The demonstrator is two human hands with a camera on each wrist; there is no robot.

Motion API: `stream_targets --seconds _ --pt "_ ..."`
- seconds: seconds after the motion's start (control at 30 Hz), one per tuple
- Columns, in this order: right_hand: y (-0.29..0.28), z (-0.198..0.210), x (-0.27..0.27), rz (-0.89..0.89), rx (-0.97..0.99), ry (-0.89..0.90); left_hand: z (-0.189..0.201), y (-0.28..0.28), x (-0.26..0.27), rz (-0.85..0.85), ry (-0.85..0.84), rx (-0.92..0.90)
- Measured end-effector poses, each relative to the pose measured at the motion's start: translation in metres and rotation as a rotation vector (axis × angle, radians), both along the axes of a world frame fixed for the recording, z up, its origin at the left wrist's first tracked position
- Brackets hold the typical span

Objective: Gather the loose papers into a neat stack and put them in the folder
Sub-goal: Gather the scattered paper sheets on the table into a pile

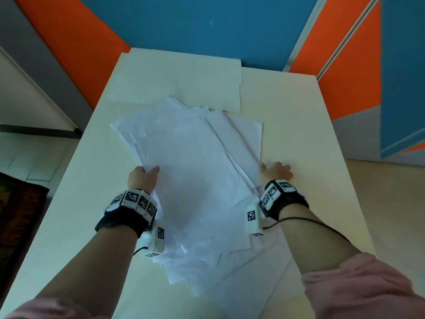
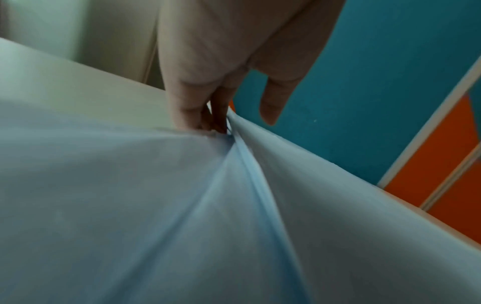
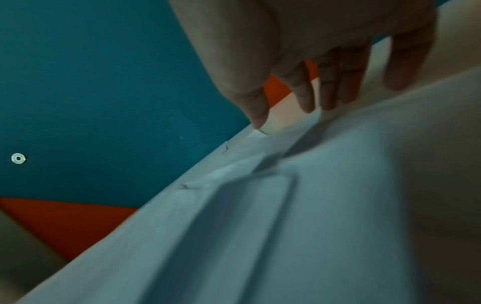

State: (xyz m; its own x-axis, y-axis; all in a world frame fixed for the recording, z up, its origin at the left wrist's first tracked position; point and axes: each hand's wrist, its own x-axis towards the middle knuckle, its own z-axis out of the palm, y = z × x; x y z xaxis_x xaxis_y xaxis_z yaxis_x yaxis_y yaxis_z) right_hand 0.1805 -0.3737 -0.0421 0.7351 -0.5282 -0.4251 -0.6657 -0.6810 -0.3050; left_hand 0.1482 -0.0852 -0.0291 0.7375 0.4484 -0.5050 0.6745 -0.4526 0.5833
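Our left hand (image 1: 143, 178) pinches the papers (image 1: 195, 180) fanned on the tabletop (image 1: 299, 125); our right hand (image 1: 277, 172) rests loose-fingered at their edge. The folder (image 1: 184, 81) lies just beyond.

A cream-white table (image 1: 299, 125) occupies the centre of the head view, running from 6 o'clock toward 12 o'clock. Behind its far edge stands a blue wall panel (image 1: 207, 24), flanked by orange panels (image 1: 76, 47) at 10 o'clock and 2 o'clock. A pale metal rail (image 1: 340, 38) separates the panels at 1 o'clock. Light floor tiles (image 1: 30, 157) lie at 9 o'clock, with a dark patterned mat (image 1: 18, 217) at 8 o'clock. Lighting is even and diffuse.
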Motion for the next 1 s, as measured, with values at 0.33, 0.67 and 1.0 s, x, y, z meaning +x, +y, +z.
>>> stream_targets --seconds 0.33,0.67,1.0 --pt "0.022 0.007 -0.004 0.331 0.245 -0.117 -0.005 -0.027 -0.006 -0.006 0.002 -0.019" --pt "-0.068 0.011 -0.149 -0.195 0.048 0.146 -0.015 -0.017 -0.012 -0.03 0.05 -0.008" --pt "-0.016 -0.005 -0.154 -0.322 0.214 -0.007 -0.009 -0.058 -0.031 -0.219 0.152 -0.022"
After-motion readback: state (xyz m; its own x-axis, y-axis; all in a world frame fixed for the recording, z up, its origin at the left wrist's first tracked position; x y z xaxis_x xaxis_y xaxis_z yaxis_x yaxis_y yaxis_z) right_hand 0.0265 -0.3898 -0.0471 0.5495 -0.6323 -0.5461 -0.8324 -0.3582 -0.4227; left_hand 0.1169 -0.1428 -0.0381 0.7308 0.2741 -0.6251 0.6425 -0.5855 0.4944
